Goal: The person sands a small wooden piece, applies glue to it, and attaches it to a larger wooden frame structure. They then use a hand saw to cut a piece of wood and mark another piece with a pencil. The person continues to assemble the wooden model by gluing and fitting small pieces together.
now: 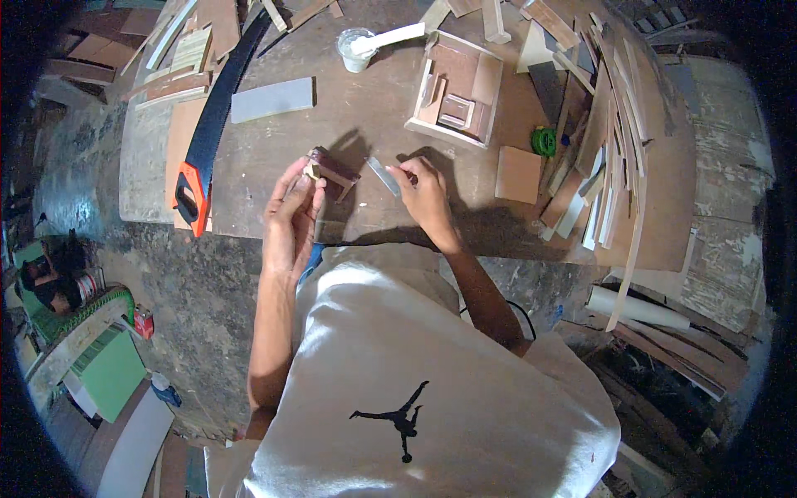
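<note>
My left hand is closed on a small brown wooden piece with a crosswise end. A little pale bit shows at those fingertips; its kind is too small to make out. Between thumb and fingers, my right hand pinches a thin flat grey strip, which points toward the wooden piece but stays apart from it. Beyond both hands sits a small open wooden tray with dividers and little frames inside. A clear cup of white paste stands at the back, with a pale flat stick across it.
On the workbench lie an orange-handled saw at left and a grey rectangular block. To the right are a square brown board, a green tape roll and a heap of thin wood strips.
</note>
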The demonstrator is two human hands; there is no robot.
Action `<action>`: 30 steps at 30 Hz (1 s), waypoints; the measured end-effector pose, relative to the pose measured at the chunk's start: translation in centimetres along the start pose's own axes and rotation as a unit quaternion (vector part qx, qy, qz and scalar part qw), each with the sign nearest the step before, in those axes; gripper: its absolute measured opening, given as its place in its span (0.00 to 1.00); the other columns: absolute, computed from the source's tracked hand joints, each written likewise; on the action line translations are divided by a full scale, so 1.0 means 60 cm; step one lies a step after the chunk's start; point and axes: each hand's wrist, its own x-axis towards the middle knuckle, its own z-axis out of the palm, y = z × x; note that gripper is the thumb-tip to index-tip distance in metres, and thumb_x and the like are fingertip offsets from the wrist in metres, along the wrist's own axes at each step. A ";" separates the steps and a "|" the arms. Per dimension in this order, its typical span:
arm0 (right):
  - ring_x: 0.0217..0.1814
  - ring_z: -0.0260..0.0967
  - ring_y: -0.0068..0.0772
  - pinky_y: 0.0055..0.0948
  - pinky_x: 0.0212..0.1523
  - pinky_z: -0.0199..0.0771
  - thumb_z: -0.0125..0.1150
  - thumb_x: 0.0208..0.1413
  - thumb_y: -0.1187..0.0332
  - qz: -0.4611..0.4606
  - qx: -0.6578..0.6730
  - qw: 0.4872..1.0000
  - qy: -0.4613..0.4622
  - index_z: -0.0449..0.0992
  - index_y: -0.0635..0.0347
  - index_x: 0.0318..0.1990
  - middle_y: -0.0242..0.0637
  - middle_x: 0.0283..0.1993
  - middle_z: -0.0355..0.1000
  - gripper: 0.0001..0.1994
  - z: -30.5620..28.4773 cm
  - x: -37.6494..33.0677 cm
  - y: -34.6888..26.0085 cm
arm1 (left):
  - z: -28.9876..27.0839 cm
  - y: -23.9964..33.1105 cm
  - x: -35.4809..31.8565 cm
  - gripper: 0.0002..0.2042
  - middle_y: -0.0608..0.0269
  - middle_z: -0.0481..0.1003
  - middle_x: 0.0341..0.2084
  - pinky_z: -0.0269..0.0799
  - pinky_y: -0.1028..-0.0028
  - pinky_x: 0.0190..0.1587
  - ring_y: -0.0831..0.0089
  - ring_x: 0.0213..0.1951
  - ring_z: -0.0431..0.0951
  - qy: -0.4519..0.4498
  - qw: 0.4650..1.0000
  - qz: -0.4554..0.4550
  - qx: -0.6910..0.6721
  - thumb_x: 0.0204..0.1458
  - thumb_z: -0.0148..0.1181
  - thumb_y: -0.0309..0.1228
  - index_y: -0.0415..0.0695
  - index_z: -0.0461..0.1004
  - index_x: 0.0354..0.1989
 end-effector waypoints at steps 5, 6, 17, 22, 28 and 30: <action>0.32 0.70 0.49 0.45 0.33 0.68 0.66 0.56 0.66 -0.166 0.017 0.981 0.098 0.72 0.63 0.31 0.44 0.29 0.70 0.11 -0.041 0.106 -0.120 | 0.003 -0.004 0.023 0.16 0.55 0.74 0.49 0.74 0.78 0.53 0.74 0.47 0.77 0.004 1.000 0.004 0.010 0.60 0.53 0.21 0.33 0.68 0.56; 0.37 0.69 0.49 0.43 0.38 0.68 0.66 0.54 0.67 -0.206 -0.034 0.971 0.119 0.72 0.62 0.32 0.43 0.33 0.71 0.10 -0.066 0.147 -0.153 | 0.013 -0.001 0.025 0.16 0.55 0.75 0.49 0.74 0.77 0.53 0.73 0.46 0.77 0.023 0.998 0.023 0.045 0.59 0.57 0.23 0.33 0.68 0.55; 0.51 0.72 0.56 0.50 0.47 0.72 0.57 0.56 0.68 -0.185 -0.411 0.860 -0.239 0.75 0.58 0.47 0.51 0.45 0.74 0.12 -0.075 0.410 -0.112 | 0.040 -0.043 0.323 0.17 0.43 0.55 0.66 0.55 0.59 0.67 0.50 0.66 0.57 -0.103 0.729 0.329 0.592 0.46 0.73 0.41 0.55 0.81 0.46; 0.49 0.72 0.60 0.51 0.48 0.72 0.60 0.56 0.65 -0.185 -0.333 0.896 -0.230 0.76 0.62 0.42 0.56 0.41 0.75 0.11 -0.077 0.393 -0.131 | 0.054 -0.054 0.399 0.17 0.44 0.47 0.70 0.48 0.58 0.70 0.49 0.71 0.48 -0.149 0.727 0.386 0.548 0.45 0.73 0.40 0.58 0.82 0.45; 0.47 0.72 0.49 0.45 0.49 0.71 0.59 0.48 0.74 -0.335 -0.329 0.871 -0.143 0.79 0.60 0.33 0.47 0.37 0.75 0.05 -0.057 0.411 -0.089 | 0.073 -0.052 0.412 0.16 0.48 0.60 0.62 0.56 0.61 0.67 0.52 0.64 0.62 -0.181 0.745 0.354 0.535 0.46 0.72 0.37 0.50 0.82 0.44; 0.47 0.72 0.47 0.45 0.50 0.71 0.58 0.48 0.75 -0.379 -0.316 0.860 -0.133 0.79 0.60 0.32 0.44 0.37 0.76 0.04 -0.062 0.422 -0.087 | 0.069 -0.048 0.410 0.16 0.49 0.61 0.61 0.57 0.60 0.66 0.53 0.63 0.64 -0.171 0.737 0.356 0.549 0.46 0.72 0.37 0.48 0.82 0.44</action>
